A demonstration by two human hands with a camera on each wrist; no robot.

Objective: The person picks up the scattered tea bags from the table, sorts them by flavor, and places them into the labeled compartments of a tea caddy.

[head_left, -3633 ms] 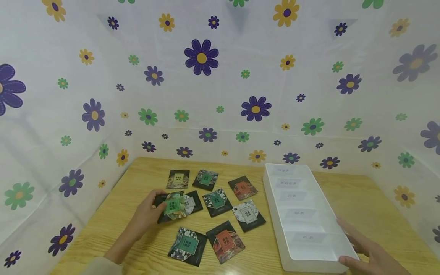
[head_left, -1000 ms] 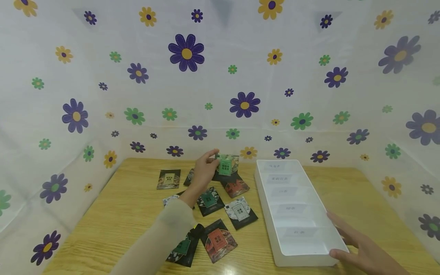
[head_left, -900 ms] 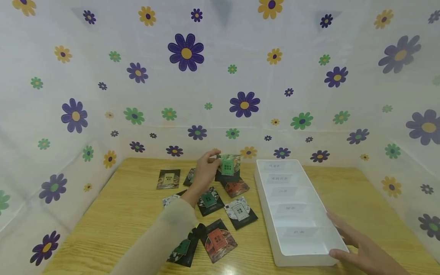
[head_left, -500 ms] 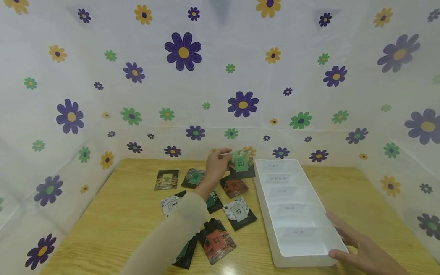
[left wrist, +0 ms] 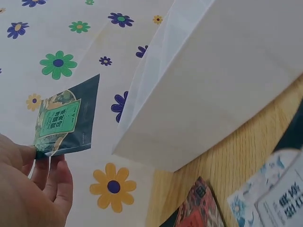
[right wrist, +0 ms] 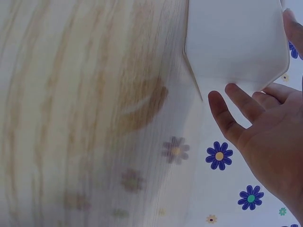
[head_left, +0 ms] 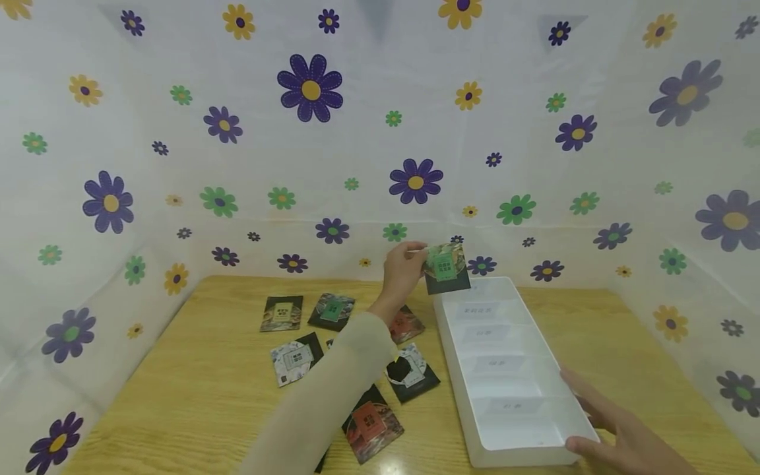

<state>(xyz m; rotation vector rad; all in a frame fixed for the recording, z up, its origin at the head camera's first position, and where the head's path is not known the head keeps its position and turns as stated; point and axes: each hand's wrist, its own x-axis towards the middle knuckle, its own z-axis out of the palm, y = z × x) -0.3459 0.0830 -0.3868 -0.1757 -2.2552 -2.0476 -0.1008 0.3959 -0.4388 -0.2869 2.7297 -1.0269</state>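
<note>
My left hand [head_left: 406, 267] pinches a tea sachet [head_left: 446, 270] with a bright green label and dark lower part by its left edge, thumb against fingers. The sachet hangs upright, in front of the far left corner of the white divided box [head_left: 528, 456] in the head view. In the left wrist view that sachet [left wrist: 64, 118] is apart from the box wall [left wrist: 208, 80]. At the box's near right corner rests my right hand [head_left: 623, 429], thumb at the front and fingers along the side. Those fingers look loosely extended in the right wrist view.
Several sachets lie on the wooden table left of the box: yellow-labelled [head_left: 281, 313], green-labelled [head_left: 331, 311], white-labelled [head_left: 295, 357] and red-labelled [head_left: 371, 425]. My left sleeve [head_left: 332, 389] covers some. The box has labelled compartments in a row. A flowered cloth [head_left: 356, 132] hangs behind.
My left hand has lifted the green-labelled sachet from the left group and carried it rightward and up to the box's far end. My right hand stays at the box corner.
</note>
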